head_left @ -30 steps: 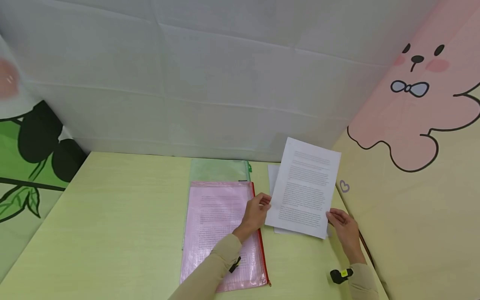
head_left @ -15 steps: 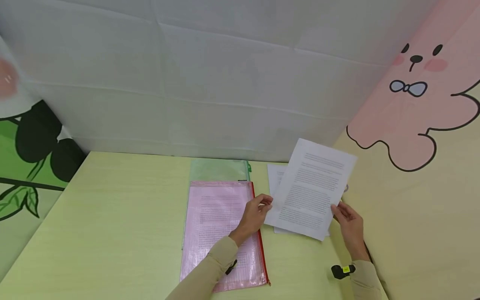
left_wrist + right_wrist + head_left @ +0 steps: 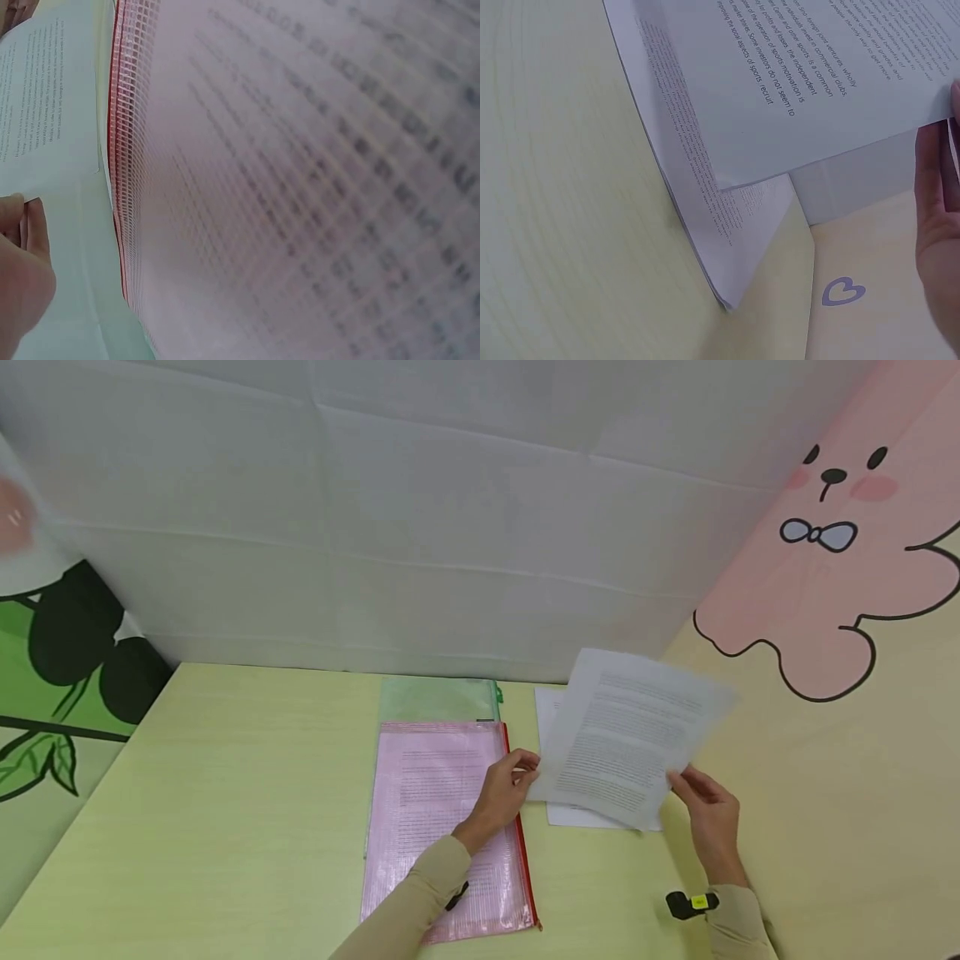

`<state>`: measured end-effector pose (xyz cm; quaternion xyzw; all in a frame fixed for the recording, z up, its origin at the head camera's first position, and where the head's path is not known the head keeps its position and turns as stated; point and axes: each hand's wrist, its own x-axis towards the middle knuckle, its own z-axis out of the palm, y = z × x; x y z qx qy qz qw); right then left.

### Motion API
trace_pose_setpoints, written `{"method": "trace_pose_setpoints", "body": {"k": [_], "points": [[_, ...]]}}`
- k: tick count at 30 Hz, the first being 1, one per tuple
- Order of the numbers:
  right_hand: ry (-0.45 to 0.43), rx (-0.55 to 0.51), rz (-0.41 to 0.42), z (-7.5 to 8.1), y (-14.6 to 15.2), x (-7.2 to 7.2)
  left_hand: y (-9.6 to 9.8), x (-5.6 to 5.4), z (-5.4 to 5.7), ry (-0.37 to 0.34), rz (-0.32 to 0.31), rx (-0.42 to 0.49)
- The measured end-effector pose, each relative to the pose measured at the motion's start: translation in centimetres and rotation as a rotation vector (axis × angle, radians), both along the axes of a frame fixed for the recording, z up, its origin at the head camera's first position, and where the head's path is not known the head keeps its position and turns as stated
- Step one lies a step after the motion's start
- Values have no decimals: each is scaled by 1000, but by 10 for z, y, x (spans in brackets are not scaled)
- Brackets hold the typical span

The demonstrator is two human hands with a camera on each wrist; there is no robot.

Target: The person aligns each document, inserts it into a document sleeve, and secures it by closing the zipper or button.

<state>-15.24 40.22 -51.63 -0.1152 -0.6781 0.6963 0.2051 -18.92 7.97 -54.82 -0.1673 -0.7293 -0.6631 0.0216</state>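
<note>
A printed sheet of paper [image 3: 626, 735] is held up at a tilt over the right part of the table, its far right corner blurred. My left hand [image 3: 498, 793] pinches its left edge between thumb and fingers. On the opposite edge, my right hand [image 3: 711, 818] grips the paper, thumb on the near face. Beneath it, apart from the raised sheet, more printed papers [image 3: 720, 255] lie on the table. Left of them lies a pink zip folder [image 3: 438, 835] with a red zipper and printed paper inside; my left forearm crosses above it.
A green zip folder [image 3: 438, 700] shows from under the pink one at the far side. The pale yellow-green table [image 3: 247, 793] meets a grey cloth wall [image 3: 450, 527] behind. A side wall with a pink bear drawing [image 3: 817, 602] stands close to my right hand.
My right hand has shifted right, turning the sheet clockwise and swinging its top to the right. More of the papers beneath shows. My left hand keeps its pinch nearly in place.
</note>
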Motion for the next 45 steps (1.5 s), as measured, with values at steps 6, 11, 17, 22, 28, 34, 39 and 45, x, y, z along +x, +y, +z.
{"method": "trace_pose_setpoints", "body": {"k": [6,11,17,22,28,34,39,45], "points": [[-12,11,36,-4,3,8,-3,2,0,5,4,-17],[11,9,82,-8,3,12,-3,2,0,39,19,-13],[73,-39,127,-12,4,15,-3,3,1,51,35,-15],[97,-67,152,-14,5,15,-3,3,2,45,29,-10],[42,-18,87,-9,3,11,-3,2,7,60,54,1],[-43,-24,23,2,-1,5,-6,2,13,44,60,-15],[-109,-14,23,8,-1,2,-10,1,14,42,67,-37],[-135,-68,58,9,3,4,-15,2,11,82,112,-70]]}}
